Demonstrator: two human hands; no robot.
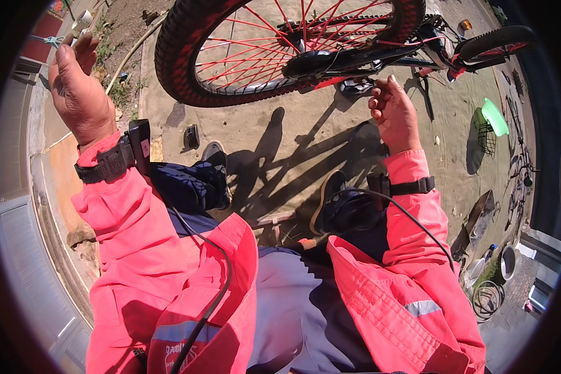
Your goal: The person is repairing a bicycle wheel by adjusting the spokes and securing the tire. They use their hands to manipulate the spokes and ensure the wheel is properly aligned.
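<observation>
A bicycle with a black knobbly tyre (187,81) and red spokes stands ahead of me, its big wheel nearest. My left hand (81,90) is raised at the far left, beside the wheel and apart from it; its fingers are stretched up and I see nothing in them. Close to the bicycle's pedal (355,87) is my right hand (394,115), with its fingers loosely bent and the thumb side raised. Whether those fingertips touch the pedal is unclear. Below the wheel rim runs a black chain guard (318,63).
The bicycle's other wheel (495,47) stretches to the upper right. A green plastic basin (495,117) leans on a dark wire basket (487,140). A small black object (192,137) lies by my left shoe (215,156). A coiled hose (488,299) rests at lower right.
</observation>
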